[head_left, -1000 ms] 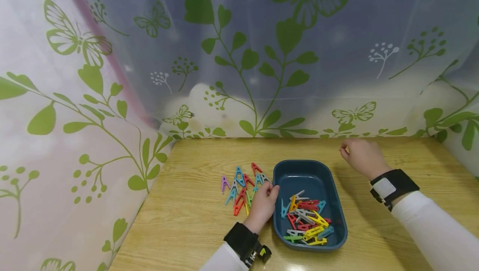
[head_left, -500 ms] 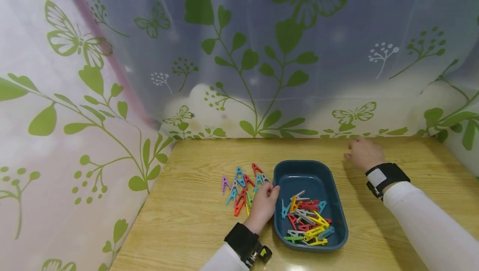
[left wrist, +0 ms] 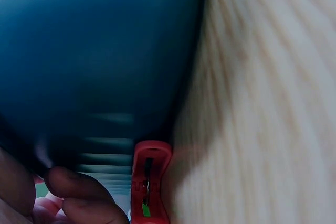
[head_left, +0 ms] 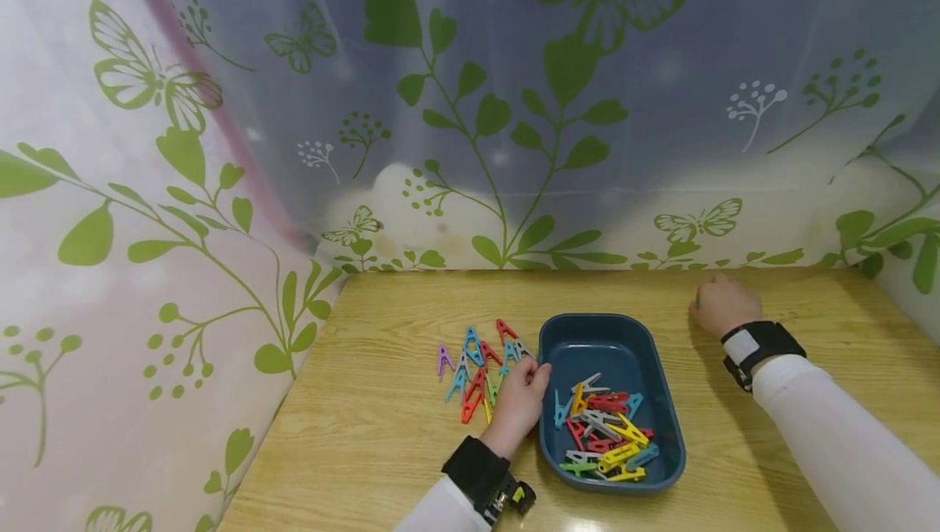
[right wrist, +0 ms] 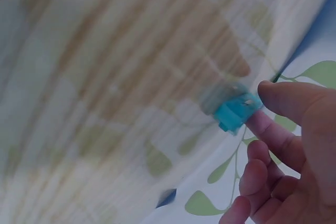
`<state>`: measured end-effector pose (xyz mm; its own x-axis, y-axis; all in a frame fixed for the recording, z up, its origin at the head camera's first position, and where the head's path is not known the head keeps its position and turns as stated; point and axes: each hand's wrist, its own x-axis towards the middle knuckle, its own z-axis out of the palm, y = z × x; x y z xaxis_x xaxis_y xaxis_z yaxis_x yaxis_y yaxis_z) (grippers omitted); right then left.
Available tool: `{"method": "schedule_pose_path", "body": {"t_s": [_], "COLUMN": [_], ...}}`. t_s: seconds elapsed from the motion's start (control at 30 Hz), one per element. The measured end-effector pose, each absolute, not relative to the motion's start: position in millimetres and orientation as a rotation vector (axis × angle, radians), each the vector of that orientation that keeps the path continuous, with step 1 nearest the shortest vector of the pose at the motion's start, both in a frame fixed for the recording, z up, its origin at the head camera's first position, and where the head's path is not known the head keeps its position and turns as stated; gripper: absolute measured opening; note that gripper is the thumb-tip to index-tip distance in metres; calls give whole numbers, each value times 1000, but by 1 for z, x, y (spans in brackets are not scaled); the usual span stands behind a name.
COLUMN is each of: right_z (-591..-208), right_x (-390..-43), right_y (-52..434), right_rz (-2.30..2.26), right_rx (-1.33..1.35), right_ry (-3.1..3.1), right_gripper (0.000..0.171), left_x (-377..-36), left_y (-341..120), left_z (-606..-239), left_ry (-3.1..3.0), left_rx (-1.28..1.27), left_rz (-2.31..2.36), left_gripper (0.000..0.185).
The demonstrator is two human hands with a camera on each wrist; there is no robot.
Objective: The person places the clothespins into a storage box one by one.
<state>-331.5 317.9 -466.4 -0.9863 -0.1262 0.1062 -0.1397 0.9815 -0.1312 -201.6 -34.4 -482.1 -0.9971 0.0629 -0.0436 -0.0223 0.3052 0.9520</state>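
1. A small teal clothes peg (right wrist: pixel 235 111) is pinched between the thumb and forefinger of the right hand (head_left: pixel 723 303), at the far edge of the wooden table (head_left: pixel 382 434) close to the leaf-print curtain (head_left: pixel 470 108); the other fingers curl into the palm.
2. The right wrist view blurs the peg, and the head view hides it behind the hand.
3. The dark blue tray (head_left: pixel 587 340) sits well apart from that hand; a heap of mixed-colour pegs (head_left: pixel 605 434) fills its near half.
4. The left hand (head_left: pixel 518 403) rests just beside the tray's left wall, on a loose pile of pegs (head_left: pixel 477 361) on the table.
5. Its fingers are loosely curled; whether they hold a peg cannot be told.
6. The left wrist view shows only a red peg (left wrist: pixel 149 179) against the tray wall, cut off at the bottom edge.
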Motion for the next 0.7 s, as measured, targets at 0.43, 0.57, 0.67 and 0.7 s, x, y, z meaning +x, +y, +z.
{"method": "schedule_pose_path", "body": {"t_s": [0.43, 0.57, 0.67, 0.7], "right_z": [-455, -445, -433, -429], "right_x": [-326, -318, -306, -301], "right_y": [313, 302, 288, 283], "right_rz": [242, 248, 244, 245], "right_rx": [288, 375, 435, 450], "right_ry": [-3009, -2932, -2852, -2829], "right_gripper": [19, 17, 17, 17], "left_x": [-202, -201, -200, -200], "left_y": [-34, -35, -35, -35], "left_z": [-482, -481, -481, -481], "left_ry": [2492, 2491, 2495, 2496], "left_rx": [58, 51, 39, 37], "left_rz": [1804, 1800, 1792, 1791], "left_gripper": [33, 33, 32, 32]}}
